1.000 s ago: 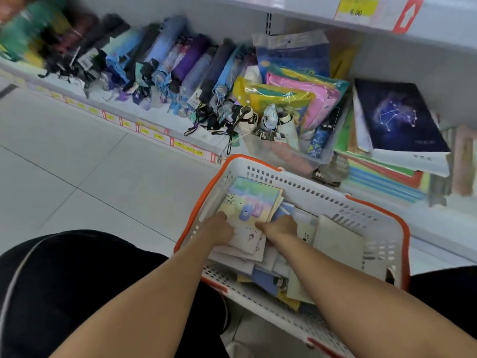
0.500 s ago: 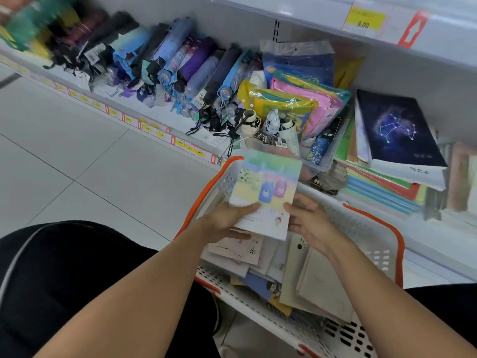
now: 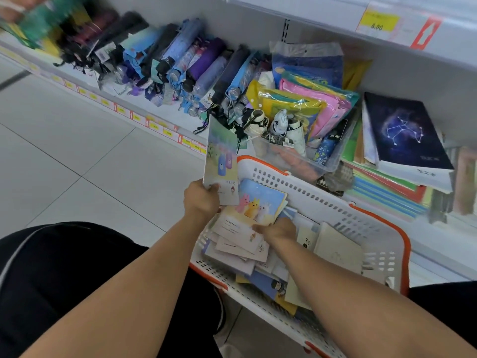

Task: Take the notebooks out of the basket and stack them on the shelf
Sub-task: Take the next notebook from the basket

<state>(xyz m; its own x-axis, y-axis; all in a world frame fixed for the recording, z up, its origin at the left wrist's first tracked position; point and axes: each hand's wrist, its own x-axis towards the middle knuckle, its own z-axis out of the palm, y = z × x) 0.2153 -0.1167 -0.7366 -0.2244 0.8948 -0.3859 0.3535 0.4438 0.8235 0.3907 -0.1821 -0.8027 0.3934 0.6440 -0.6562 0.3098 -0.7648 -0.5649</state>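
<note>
Left hand (image 3: 201, 200) grips pastel notebook (image 3: 221, 161) upright by its bottom edge, long axis vertical, over basket (image 3: 322, 200) left rim; right hand (image 3: 277, 229) pinches bunny notebook (image 3: 260, 202) lying inside.

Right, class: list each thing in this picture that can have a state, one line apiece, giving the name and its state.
Left hand: gripping the pastel notebook with bottle drawings, held upright above the basket.
Right hand: down in the basket, fingers on the blue notebook with rabbit drawings.
White plastic basket with orange rim: holds a loose pile of notebooks.
Dark constellation-cover notebook: closed, lying atop the shelf stack.
</note>
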